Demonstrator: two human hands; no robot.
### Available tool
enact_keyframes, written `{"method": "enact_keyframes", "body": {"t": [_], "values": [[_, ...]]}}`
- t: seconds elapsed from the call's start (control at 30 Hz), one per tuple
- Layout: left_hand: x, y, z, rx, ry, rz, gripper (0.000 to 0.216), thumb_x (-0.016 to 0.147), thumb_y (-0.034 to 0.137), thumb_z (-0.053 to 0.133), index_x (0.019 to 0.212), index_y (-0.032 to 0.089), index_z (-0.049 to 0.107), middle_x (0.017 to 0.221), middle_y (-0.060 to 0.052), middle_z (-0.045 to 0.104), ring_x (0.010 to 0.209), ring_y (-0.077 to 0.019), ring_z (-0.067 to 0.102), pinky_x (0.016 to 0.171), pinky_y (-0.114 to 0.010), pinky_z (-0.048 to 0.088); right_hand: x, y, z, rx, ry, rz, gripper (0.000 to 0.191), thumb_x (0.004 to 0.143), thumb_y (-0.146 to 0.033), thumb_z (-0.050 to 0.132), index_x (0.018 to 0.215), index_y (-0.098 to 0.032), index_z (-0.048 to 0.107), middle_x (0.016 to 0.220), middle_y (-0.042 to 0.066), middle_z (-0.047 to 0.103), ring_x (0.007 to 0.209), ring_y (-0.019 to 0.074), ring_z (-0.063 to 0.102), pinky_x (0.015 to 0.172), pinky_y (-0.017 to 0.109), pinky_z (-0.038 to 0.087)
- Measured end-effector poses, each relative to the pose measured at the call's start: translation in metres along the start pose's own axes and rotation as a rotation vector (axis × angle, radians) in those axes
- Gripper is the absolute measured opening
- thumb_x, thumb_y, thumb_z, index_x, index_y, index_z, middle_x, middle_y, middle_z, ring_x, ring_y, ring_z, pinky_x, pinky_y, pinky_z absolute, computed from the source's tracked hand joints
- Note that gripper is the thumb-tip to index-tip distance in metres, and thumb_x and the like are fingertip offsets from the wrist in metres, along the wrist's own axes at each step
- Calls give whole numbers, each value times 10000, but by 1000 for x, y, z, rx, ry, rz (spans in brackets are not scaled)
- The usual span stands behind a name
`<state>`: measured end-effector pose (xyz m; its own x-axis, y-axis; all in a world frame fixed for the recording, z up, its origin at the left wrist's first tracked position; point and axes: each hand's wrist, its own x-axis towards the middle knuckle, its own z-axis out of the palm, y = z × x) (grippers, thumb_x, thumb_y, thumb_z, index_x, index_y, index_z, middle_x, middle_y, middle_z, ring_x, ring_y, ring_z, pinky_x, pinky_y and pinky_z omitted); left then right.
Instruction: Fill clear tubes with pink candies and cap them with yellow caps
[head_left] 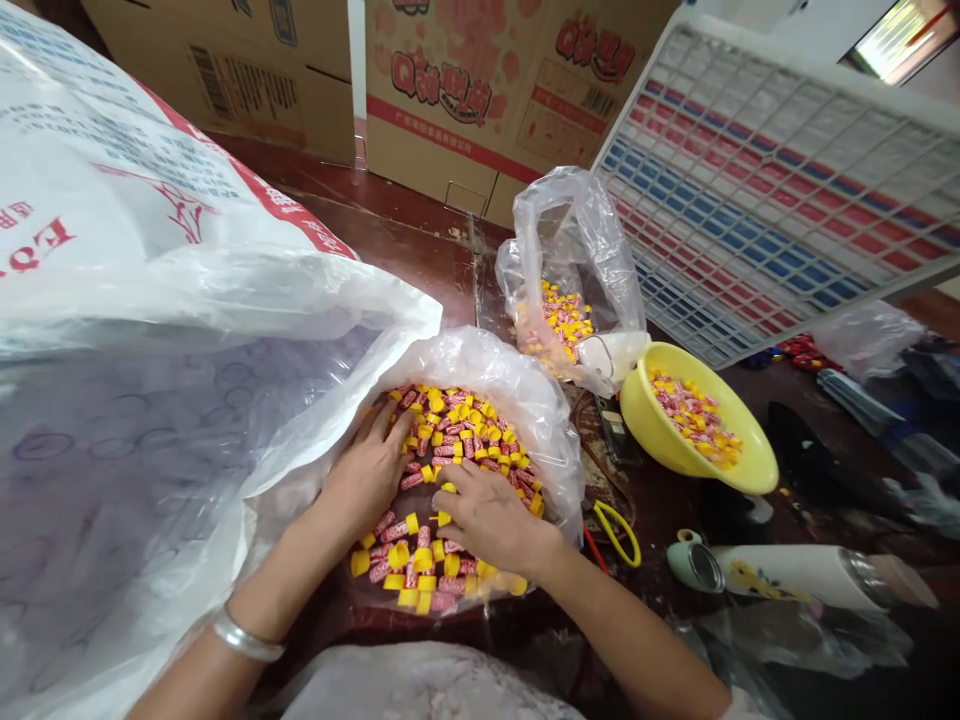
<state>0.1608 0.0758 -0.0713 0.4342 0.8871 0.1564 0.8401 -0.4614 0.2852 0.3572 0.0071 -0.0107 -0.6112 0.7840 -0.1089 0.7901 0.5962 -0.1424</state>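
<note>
Left hand (366, 472), right hand (489, 517): fingers open, flat on wrapped candies (457, 435) inside clear bag (536, 400). Best gather with cupped palms, keeping pieces under fingers, within bag rim.

Large white printed plastic sack (112, 200): cropped at left edge | brown cardboard boxes (450, 90): cropped at top | yellow-handled scissors (616, 530): blades hidden by clear plastic bag (559, 430)

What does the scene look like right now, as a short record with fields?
left hand: left hand palm down, fingers spread on the wrapped candies
right hand: right hand palm down on the same pile, nearer the body
container: clear plastic bag, rim open around the pile
to the right: yellow bowl of candies; smaller plastic bag with candies; yellow-handled scissors; white flask lying on its side
to the left: large white sack
</note>
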Motion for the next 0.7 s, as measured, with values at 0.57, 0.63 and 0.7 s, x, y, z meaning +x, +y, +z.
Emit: {"method": "enact_keyframes", "body": {"t": [0.57,0.63,0.7], "values": [[-47,53,9,-18,-35,239,536,842,68,532,1371,117,607,1460,-176,607,1398,-365,502,1128,-552,432,22,87,-91,255,499,153,129,1003,-200,530,1019,-194,658,915,34,699,802,176,670,754,319,567],[-55,52,10,-19,-5,290,494,870,79,497,1344,132,627,1446,-148,630,1377,-343,531,1131,-551,424,28,57,-61,223,246,58,176,1019,-177,517,922,-196,662,859,11,702,811,165,659,880,338,533],[-60,49,11,-13,38,331,470,891,77,462,1319,142,646,1404,-131,668,1323,-316,584,1106,-535,444,37,46,-37,76,136,104,189,997,-108,511,916,-181,665,907,38,714,904,185,652,988,367,475]]}}
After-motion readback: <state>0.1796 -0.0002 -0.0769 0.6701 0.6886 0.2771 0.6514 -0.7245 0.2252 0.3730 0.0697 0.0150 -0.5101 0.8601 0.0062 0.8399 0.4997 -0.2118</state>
